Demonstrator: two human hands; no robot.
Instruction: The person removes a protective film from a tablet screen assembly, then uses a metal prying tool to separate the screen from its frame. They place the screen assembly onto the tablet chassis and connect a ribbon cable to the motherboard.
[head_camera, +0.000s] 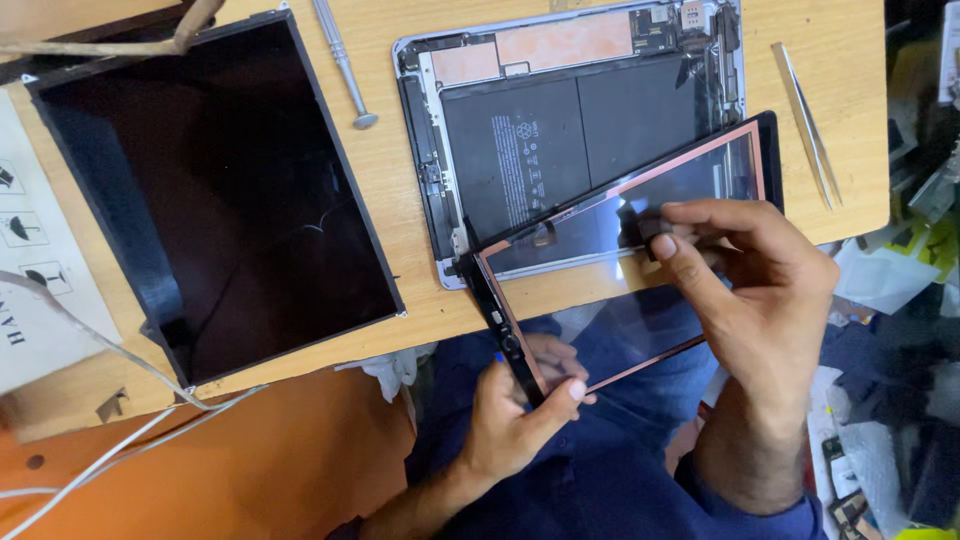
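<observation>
Wooden worktop (420, 320), light grain, cluttered floor off its right edge. Black display panel (215, 190) fills the left part. Opened tablet shell (560, 120) at the back edge, battery exposed. Glass digitizer (640, 270) overhangs the front edge: left hand (515, 415) grasps its bezel end, right hand (750, 290) pinches a small dark pad on the glass. Tweezers (808, 125) by the right edge, screwdriver (343, 62) at the back.

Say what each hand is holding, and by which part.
The left hand grips the glass front panel by its black end border. The right hand presses a small dark pad onto the glass with its fingertips.
</observation>
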